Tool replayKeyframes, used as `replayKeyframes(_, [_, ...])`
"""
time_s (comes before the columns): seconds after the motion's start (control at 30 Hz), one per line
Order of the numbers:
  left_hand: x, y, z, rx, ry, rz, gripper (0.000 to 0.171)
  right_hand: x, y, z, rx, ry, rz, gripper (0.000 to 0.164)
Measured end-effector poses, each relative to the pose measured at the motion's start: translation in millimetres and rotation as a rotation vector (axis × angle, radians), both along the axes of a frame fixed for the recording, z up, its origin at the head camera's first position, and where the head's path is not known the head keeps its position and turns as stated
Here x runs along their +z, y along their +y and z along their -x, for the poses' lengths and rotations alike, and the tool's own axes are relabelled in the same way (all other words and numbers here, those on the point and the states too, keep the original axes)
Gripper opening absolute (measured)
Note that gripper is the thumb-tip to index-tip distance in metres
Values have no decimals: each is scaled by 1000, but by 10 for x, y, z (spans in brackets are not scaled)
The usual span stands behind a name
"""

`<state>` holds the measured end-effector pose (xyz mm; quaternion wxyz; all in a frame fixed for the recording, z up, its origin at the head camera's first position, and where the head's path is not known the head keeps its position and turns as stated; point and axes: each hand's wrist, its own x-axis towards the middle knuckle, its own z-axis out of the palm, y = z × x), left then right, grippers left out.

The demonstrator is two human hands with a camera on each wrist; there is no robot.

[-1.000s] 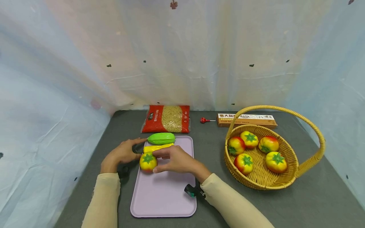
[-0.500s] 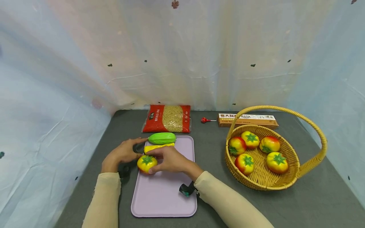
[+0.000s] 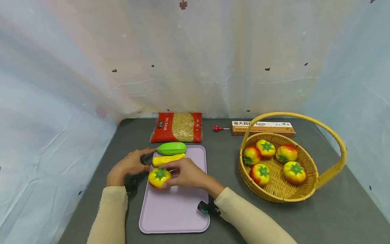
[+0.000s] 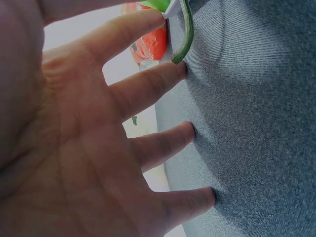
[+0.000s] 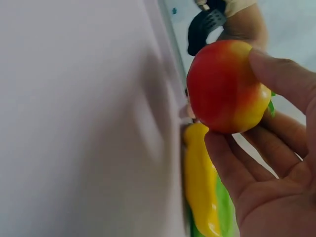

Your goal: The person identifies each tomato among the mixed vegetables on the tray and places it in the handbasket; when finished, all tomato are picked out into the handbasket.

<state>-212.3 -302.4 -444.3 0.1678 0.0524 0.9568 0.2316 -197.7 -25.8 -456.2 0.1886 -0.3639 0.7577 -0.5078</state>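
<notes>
My right hand (image 3: 189, 173) pinches a red-and-yellow toy tomato (image 3: 159, 178) with a green leafy top, between thumb and fingers. In the right wrist view the tomato (image 5: 224, 88) is clear of the tray, near its left rim. The lilac tray (image 3: 173, 210) bears a long yellow toy vegetable (image 3: 167, 159) and, behind it, a long green one (image 3: 171, 148). My left hand (image 3: 130, 165) lies by the tray's far left edge, fingers spread. Its fingertips (image 4: 185, 131) rest on the grey tabletop in the left wrist view, near a curved green stem (image 4: 185, 37).
A wicker basket (image 3: 250, 184) with a tall handle stands on the right, holding several similar tomatoes. Behind the tray lies a red pasta bag (image 3: 176, 127). A red lollipop (image 3: 217, 128) and a pasta box (image 3: 240, 128) lie farther back, by the curtain.
The right hand shifted the tomato slightly left, then back right and a little nearer the person. More of the yellow vegetable shows. The left hand stays put.
</notes>
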Motion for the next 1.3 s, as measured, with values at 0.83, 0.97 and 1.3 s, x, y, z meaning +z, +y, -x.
replayKeyframes(0.83, [-2, -6, 18, 22, -25, 17, 83, 427, 2267, -564, -319, 84, 81, 56])
replayKeyframes(0.97, [-12, 15, 24, 30, -28, 22, 83, 450, 2631, -640, -420, 148, 46, 57])
replayKeyframes(1.3, [-38, 13, 29, 26, -26, 24, 83, 426, 3105, -730, -639, 200, -62, 56])
